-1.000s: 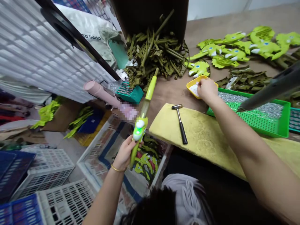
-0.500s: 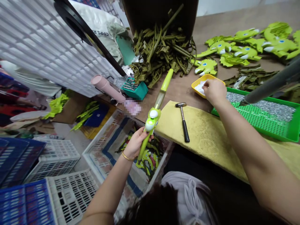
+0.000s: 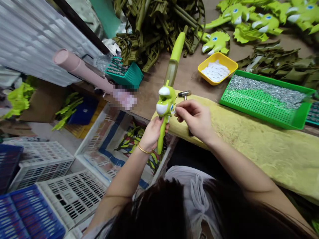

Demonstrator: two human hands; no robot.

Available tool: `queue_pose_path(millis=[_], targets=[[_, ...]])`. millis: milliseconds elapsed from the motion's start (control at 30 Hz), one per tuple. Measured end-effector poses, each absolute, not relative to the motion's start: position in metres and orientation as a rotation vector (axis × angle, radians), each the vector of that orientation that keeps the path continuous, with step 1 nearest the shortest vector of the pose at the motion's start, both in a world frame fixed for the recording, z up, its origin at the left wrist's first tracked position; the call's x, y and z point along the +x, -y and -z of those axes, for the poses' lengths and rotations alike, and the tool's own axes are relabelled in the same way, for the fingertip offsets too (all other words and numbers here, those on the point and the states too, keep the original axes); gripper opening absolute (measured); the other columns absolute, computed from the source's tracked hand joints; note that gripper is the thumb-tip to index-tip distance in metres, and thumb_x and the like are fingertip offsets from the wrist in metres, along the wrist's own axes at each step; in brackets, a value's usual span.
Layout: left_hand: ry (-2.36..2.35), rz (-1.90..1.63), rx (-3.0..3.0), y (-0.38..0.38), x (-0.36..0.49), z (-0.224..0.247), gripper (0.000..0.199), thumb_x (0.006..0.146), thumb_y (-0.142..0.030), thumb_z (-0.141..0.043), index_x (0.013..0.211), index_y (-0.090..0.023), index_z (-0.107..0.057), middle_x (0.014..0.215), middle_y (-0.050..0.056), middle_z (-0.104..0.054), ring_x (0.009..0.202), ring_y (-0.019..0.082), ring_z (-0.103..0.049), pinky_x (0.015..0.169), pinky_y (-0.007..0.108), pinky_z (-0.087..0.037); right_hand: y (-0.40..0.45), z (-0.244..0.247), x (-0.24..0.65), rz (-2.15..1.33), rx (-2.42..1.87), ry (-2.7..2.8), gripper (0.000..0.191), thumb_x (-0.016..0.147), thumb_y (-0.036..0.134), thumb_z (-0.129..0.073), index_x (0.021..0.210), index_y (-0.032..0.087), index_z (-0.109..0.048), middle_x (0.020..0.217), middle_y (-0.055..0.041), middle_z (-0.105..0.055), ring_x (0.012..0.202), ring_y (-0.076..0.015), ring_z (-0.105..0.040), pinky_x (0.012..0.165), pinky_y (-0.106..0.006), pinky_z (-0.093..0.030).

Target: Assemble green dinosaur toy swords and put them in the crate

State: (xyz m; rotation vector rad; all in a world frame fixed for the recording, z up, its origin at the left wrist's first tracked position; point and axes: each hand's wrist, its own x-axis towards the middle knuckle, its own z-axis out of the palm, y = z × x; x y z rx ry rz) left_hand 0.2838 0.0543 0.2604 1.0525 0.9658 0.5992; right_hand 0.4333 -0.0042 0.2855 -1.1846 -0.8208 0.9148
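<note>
My left hand (image 3: 151,132) is closed around the lower part of a lime-green plastic toy with a dinosaur-like head (image 3: 166,101), white mouth parts and a blue eye; a long olive and lime section sticks up from it. At the right side of that head, my right hand (image 3: 195,118) has thumb and fingers pinched together, with a small white piece barely showing at the tips. Partly hidden behind the right hand, a hammer (image 3: 184,94) lies on the yellow pad (image 3: 239,142). Beyond it stands a yellow bowl (image 3: 218,80) of small white pieces.
A green perforated tray (image 3: 259,109) holds many small metal pins. Olive parts (image 3: 159,30) are heaped at the back, beside a teal basket (image 3: 129,78) and pink tumbler (image 3: 82,68). Lime dinosaur heads (image 3: 218,43) lie at the right. A lined crate (image 3: 99,146) sits below the table edge.
My right hand has left the yellow bowl and come down to the side of the toy's head. My left hand still holds the toy. The view has shifted.
</note>
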Motion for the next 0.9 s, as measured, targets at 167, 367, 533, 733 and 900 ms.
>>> queue_pose_path(millis=[167,367,533,733,900], targets=[[-0.933,-0.614,1.038,-0.05,0.291,-0.257,0.051,0.072,-0.063,-0.072,0.084,-0.016,-0.056,0.063,-0.002,-0.056,0.055,0.008,-0.049,0.053,0.021,-0.04,0.0,-0.277,0.424,-0.821,-1.179,0.738,0.018,0.081,0.04,-0.066,0.084,0.023,-0.059,0.072,0.0039,-0.065,0.059,-0.0081,-0.058,0.061,-0.027,-0.053],[-0.926,-0.66,0.982,-0.045,0.299,-0.257,0.056,0.062,-0.064,-0.078,0.082,-0.017,-0.056,0.068,-0.001,-0.058,0.055,0.009,-0.049,0.052,0.022,-0.039,-0.002,-0.271,0.406,-0.849,-1.123,0.685,0.023,0.084,0.046,-0.063,0.087,0.027,-0.049,0.065,0.0065,-0.059,0.055,-0.0094,-0.056,0.052,-0.026,-0.048],[-0.939,-0.689,0.985,-0.042,0.298,-0.253,0.056,0.061,-0.065,-0.078,0.081,-0.017,-0.056,0.071,0.0,-0.06,0.06,0.011,-0.052,0.056,0.023,-0.042,-0.007,-0.271,0.407,-0.97,-1.09,0.736,0.036,0.08,0.054,-0.064,0.089,0.028,-0.042,0.061,0.0082,-0.055,0.052,-0.01,-0.054,0.049,-0.025,-0.044],[-0.96,-0.591,1.039,-0.049,0.278,-0.248,0.049,0.068,-0.061,-0.076,0.08,-0.016,-0.058,0.061,-0.001,-0.057,0.053,0.009,-0.048,0.051,0.022,-0.039,0.012,-0.259,0.437,-0.945,-1.731,1.202,0.06,0.076,0.06,-0.066,0.114,0.022,-0.04,0.067,0.0041,-0.058,0.058,-0.0162,-0.058,0.057,-0.029,-0.045],[-0.995,-0.64,1.1,-0.052,0.259,-0.25,0.046,0.069,-0.056,-0.077,0.081,-0.018,-0.054,0.066,-0.001,-0.058,0.057,0.01,-0.052,0.053,0.023,-0.041,0.028,-0.247,0.431,-0.574,-2.455,1.583,0.049,0.092,0.036,-0.046,0.134,0.011,-0.04,0.12,-0.0223,-0.056,0.092,-0.0313,-0.068,0.069,-0.038,-0.051]])
